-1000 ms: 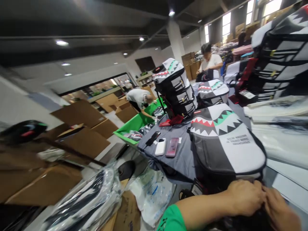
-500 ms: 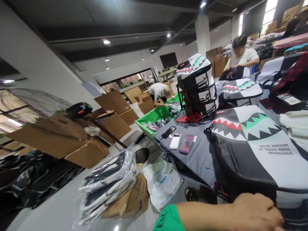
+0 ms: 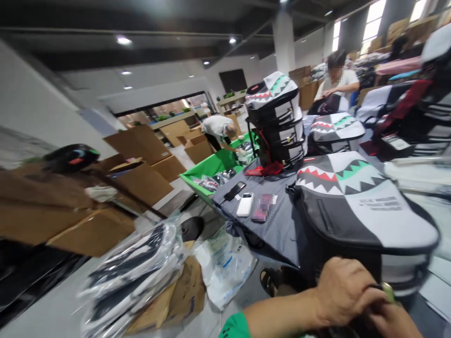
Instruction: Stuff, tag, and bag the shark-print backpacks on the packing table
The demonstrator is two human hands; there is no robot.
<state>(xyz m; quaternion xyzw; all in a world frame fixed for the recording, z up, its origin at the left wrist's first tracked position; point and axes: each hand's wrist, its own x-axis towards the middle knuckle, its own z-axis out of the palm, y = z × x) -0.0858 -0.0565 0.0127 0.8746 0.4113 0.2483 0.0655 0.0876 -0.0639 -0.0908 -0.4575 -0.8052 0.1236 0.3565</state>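
Note:
A black, grey and white backpack (image 3: 352, 206) with a red and green shark-tooth print lies on the grey-covered table. In front of its near side is my left hand (image 3: 347, 288), reaching in from a green sleeve with its fingers curled closed. Close against it at the bottom edge, my right hand (image 3: 391, 319) is partly hidden and cut off by the frame. Something gold-coloured (image 3: 388, 292) shows between the two hands. Dark material lies under the fingers; what they grip is hidden.
Stacked backpacks (image 3: 276, 122) stand at the table's far end, near phones (image 3: 244, 204). Beyond is a green bin (image 3: 197, 171), where a person (image 3: 218, 129) bends. Another person (image 3: 336, 84) handles a bag. Plastic-wrapped bags (image 3: 134, 272) and a white sack (image 3: 225, 263) lie left.
My left hand has shifted left and up in view, and my right hand has come into sight beside it. The view has swung slightly, moving the surroundings leftward.

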